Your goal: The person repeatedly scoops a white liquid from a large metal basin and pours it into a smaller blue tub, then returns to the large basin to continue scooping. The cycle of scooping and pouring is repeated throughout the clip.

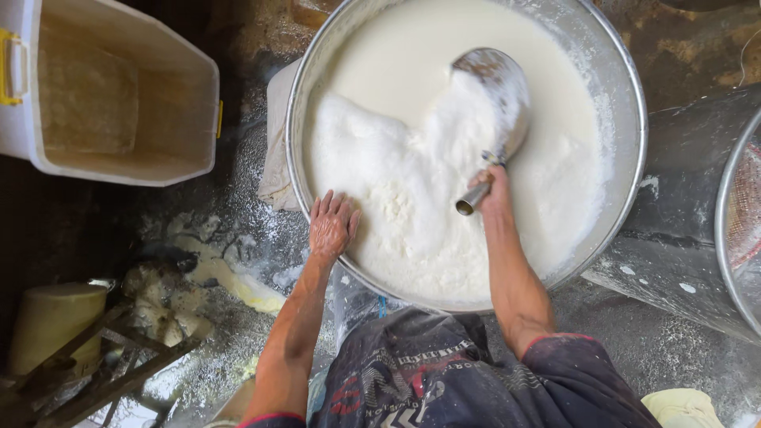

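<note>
Right hand (493, 186): I clench the metal handle of the scoop (495, 103); its bowl lies beyond my knuckles, tipped into the foam (380, 150).
Left hand (331, 226): flat, fingers spread, grasping nothing; my palm rests on the near rim of the basin (626, 95), steadying it.
Basin: wide steel vessel, directly ahead of both hands, filled with white liquid (412, 40).
Foam: a thick white mass between my two hands, heaped toward my left palm; smooth liquid lies past the scoop.
Scoop: coated with foam, handle end pointing back at my wrist.
Bin (119, 95): pale plastic, open, well to the left of my left hand.
Second basin (741, 230): only its rim shows, well to the right of my right hand.
Floor (238, 238): wet and spattered white below my left forearm.
Risk 1, judged: the wet handle may slip in my grip, dropping the scoop into the liquid.
Risk 2, judged: a fast sweep may throw foam over the near rim, since the level stands high there.
Risk 3, judged: leaning on the rim may tilt the basin.
</note>
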